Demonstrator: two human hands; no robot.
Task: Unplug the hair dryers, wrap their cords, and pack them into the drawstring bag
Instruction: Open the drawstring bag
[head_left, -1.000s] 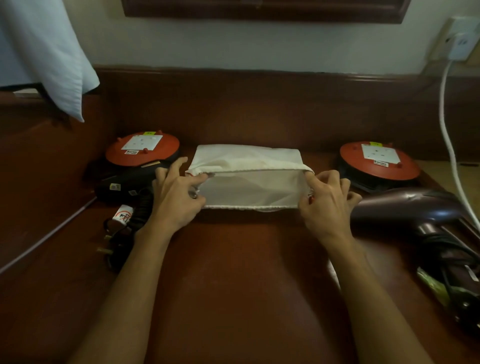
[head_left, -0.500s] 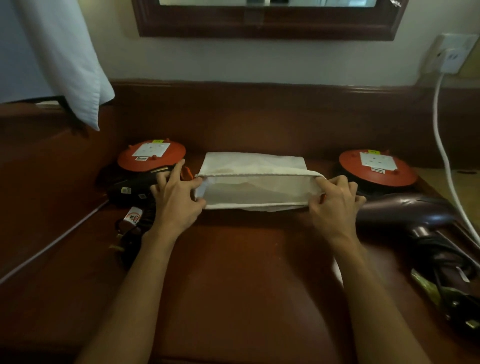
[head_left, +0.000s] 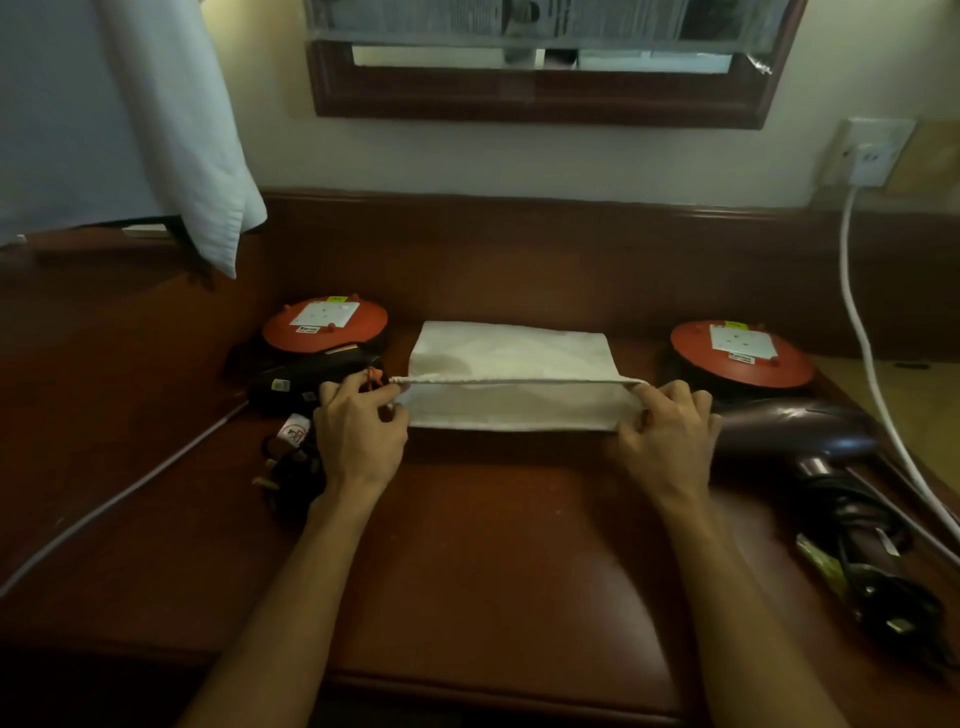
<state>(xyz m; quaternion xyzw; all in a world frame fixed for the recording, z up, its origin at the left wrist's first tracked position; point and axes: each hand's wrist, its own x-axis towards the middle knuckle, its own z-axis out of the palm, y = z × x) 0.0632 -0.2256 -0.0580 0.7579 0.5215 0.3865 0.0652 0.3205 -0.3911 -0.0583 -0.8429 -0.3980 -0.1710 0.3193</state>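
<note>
Your left hand (head_left: 358, 434) pinches the left end of the drawstring bag (head_left: 511, 379) at its mouth, and your right hand (head_left: 667, 436) pinches the right end, so the bag lies stretched flat between your two hands on the surface (head_left: 493, 545), its closed bottom pointing away from you toward the wall. Just outside your left hand, and partly hidden behind it, lies the black hair dryer (head_left: 306, 376) with its cord bundled near your wrist. Just outside your right hand lies the dark purple hair dryer (head_left: 795, 431), barrel toward your knuckles, handle and wrapped cord running back toward you along the right side. Beyond each dryer sits an orange reel (head_left: 324, 325), the second orange reel (head_left: 740, 353) on the right. A white cable (head_left: 872, 374) drops from the wall outlet (head_left: 872, 156) and runs down past the purple dryer, close to the surface's right edge. The widest bare stretch is the brown wood between your forearms, reaching to the near edge. The bag is off-white cloth, creased, with a gathered cord channel running straight along its raised upper lip from hand to hand.
</note>
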